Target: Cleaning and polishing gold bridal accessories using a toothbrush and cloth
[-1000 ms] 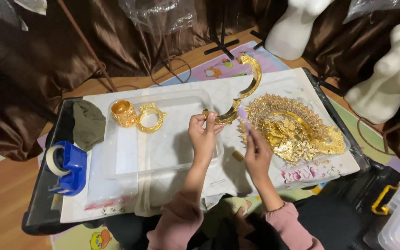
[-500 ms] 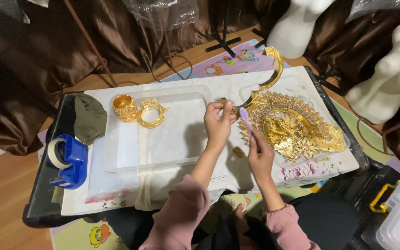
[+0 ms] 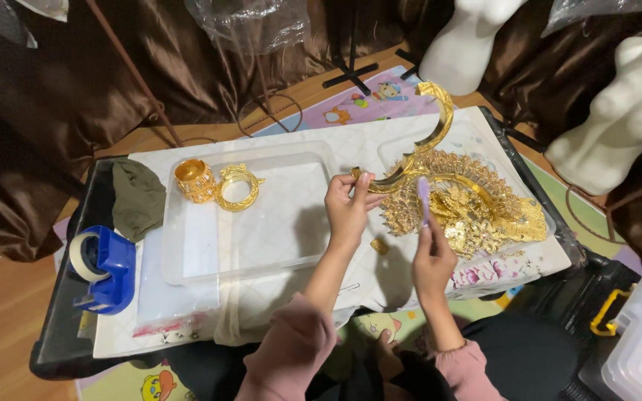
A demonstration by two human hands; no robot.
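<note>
Mid-work, by the look of it: left hand closed on the curved gold band, lifted above the counter. Right hand pinching a small lilac tool beside it. Waiting nearby: gold headdress, two gold bangles in clear tray. Tape dispenser well apart; nothing blocking.

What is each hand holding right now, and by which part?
The left hand pinches the curved gold band at its lower end. The right hand grips a small lilac tool by its lower part, tip pointing up.
</note>
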